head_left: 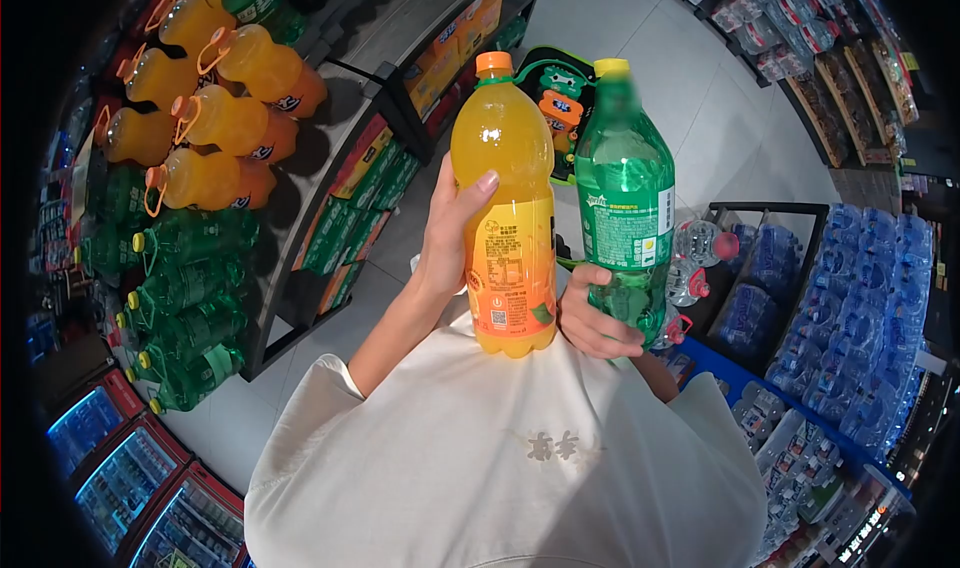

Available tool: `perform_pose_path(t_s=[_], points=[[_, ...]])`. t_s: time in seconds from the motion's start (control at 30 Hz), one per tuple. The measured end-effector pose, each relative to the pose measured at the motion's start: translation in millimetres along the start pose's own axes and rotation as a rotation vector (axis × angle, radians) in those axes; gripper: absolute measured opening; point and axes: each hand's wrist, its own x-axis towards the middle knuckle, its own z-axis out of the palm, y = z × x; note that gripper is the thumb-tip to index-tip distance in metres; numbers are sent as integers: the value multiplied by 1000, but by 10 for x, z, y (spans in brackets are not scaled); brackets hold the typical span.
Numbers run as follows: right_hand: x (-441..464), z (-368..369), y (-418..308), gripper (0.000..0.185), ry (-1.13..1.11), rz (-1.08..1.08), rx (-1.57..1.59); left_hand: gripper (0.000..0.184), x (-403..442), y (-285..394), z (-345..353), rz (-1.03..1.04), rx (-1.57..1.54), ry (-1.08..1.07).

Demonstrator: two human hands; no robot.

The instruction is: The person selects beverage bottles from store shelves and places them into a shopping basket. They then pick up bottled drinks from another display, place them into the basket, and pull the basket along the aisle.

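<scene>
While held upright before the white shirt (430,448): orange drink bottle (510,268), printed label towards the camera, orange cap (494,63) on; just beside, green bottle (625,183), yellow cap (611,68) on, neck blurred.
Left hand (458,223): wrapped round the side of the orange drink bottle, thumb across the front near the label's top edge; remaining fingers hidden behind.
Right hand (598,318): curled round the lower part of the green bottle, close beside the orange base; contact with the orange drink bottle, cannot tell.
Gap between bottles: narrow at the shoulders, partly filled by the right hand lower down.
Green bottle, hazard: possible tipping or slipping, judged from a grip so low beneath a tall body.
Orange drink bottle, hazard: possible sliding through the palm, from smooth plastic and apparent fullness; possible knock against the green bottle, from closeness.
Left edge: dark shelf (342,118) with projecting corner, near the left arm; bearing orange bottles with loop handles (225,118) and a row of green bottles (190,278), liable to toppling if brushed by an elbow.
Right edge: pink-capped clear bottles (700,243) behind the green bottle; stacked blue water packs (850,318) farther out.
Room for moving: pale tiled floor (700,98) ahead, widest towards upper right, between shelving on both sides.
</scene>
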Motion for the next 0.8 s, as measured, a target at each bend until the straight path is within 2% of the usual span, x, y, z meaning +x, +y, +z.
perform_pose_path(t_s=[0.8], points=[[83, 48, 18, 50, 131, -45, -81, 56, 2, 39, -81, 4, 19, 30]])
